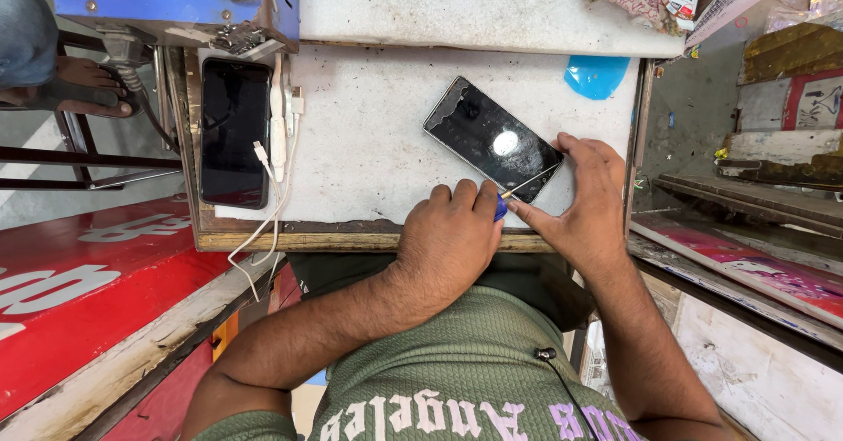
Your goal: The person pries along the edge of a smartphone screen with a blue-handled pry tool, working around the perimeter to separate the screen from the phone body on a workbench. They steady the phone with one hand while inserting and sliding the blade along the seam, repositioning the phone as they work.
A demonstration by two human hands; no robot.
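Observation:
A dark smartphone with a worn top edge lies tilted on the white worktop. My left hand is closed around a small screwdriver with a blue handle. Its thin metal shaft points at the phone's near right corner. My right hand rests beside that corner, thumb and fingers touching the phone's edge and steadying it.
A second black phone lies at the worktop's left side next to white cables. A blue machine stands at the back left and a blue patch at the back right. Another person's sandalled foot shows far left, above a red board.

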